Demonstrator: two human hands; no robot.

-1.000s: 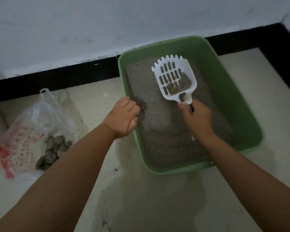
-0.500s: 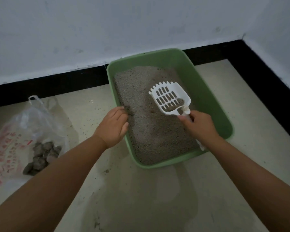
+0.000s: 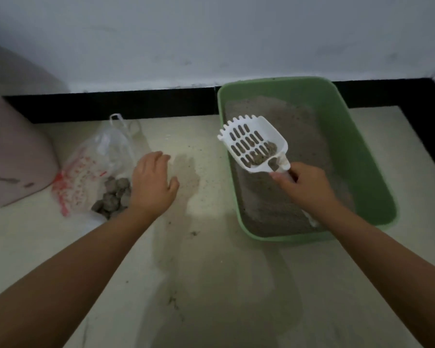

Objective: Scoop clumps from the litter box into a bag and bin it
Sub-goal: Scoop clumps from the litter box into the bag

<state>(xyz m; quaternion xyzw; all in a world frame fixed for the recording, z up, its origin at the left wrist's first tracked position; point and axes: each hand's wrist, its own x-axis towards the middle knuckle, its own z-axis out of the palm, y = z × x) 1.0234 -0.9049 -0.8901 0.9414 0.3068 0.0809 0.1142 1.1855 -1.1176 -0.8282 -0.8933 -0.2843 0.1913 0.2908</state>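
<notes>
White scoop (image 3: 254, 144), clumps (image 3: 263, 153) aboard, gripped by right hand (image 3: 305, 184) over the box (image 3: 362, 146); left hand (image 3: 152, 183), fingers loose, nears the bag (image 3: 98, 162), likely to open it.

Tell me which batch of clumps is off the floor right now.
The few clumps in the white scoop, held above the green litter box; the bigger pile lies in the plastic bag.

- A green litter box (image 3: 357, 136) is holding grey litter (image 3: 286, 202).
- A white slotted scoop (image 3: 251, 144) is carrying grey-brown clumps (image 3: 263, 155).
- A clear bag (image 3: 96, 169) is showing red print.
</notes>
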